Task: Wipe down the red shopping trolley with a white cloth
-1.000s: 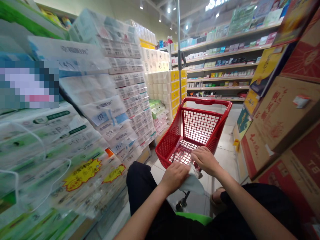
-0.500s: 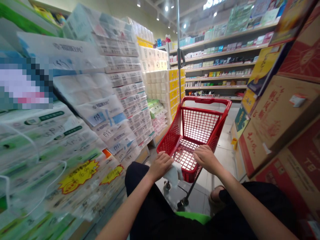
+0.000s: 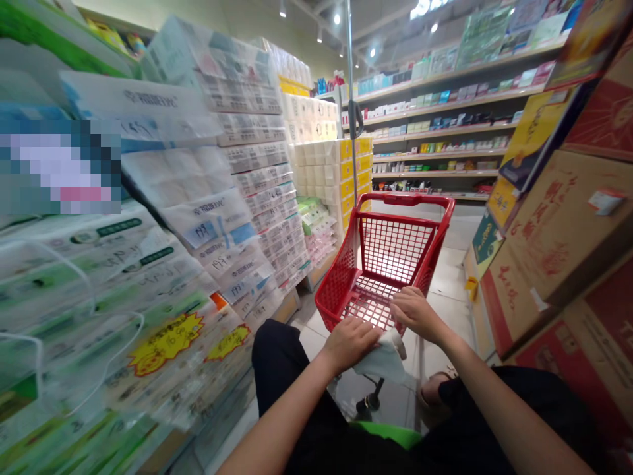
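A red plastic shopping cart (image 3: 390, 247) stands in the aisle right in front of me, its basket empty. My left hand (image 3: 350, 342) presses a white cloth (image 3: 383, 359) against the cart's near rim, fingers closed over the cloth. Just to the right, my right hand (image 3: 416, 312) grips the same near rim, fingers curled over it. My black-clad knees fill the bottom of the view.
Stacked packs of tissue paper (image 3: 198, 198) with yellow price tags wall the left side. Cardboard cartons (image 3: 558, 231) lean along the right. Shelves of small goods (image 3: 435, 119) run across the back. A metal pole (image 3: 350, 99) rises behind the cart. Pale floor tiles (image 3: 452, 264) lie beyond.
My left hand slid the white cloth left along the cart's near rim, then back right toward my right hand. The right hand stayed on the rim.
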Tool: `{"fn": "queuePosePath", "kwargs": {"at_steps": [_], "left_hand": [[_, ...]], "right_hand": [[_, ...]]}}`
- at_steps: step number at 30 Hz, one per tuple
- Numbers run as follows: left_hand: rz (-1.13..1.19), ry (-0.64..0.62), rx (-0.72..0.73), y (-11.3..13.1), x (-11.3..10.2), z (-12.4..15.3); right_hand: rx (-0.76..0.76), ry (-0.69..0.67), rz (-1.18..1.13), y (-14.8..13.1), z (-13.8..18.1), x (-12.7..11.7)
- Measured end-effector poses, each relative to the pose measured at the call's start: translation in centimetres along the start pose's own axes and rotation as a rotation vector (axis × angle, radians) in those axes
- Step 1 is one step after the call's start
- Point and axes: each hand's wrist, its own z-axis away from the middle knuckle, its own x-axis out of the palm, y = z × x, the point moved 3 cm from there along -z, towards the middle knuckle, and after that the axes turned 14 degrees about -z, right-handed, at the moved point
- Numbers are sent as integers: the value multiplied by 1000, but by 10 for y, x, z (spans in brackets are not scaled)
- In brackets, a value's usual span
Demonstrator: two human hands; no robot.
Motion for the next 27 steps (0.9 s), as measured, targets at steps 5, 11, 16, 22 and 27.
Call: {"fn": "queuePosePath", "kwargs": {"at_steps": [5,11,16,22,27], "left_hand": [[-24,-15,-6,-55,9,31],[-36,-20,-85,-64,19,33],[-56,-18,-134,-44,15,17],[-56,17,-223,-10,13,-9],[-29,19,-94,-1,18,-14]], "right_hand": [[2,-2,-33,9,10,-7],[45,-48,32,5,7,-22],[135,-44,183,-31,3,-3],[262,77,315,-62,16,31],[174,143,320,-42,36,15]]}}
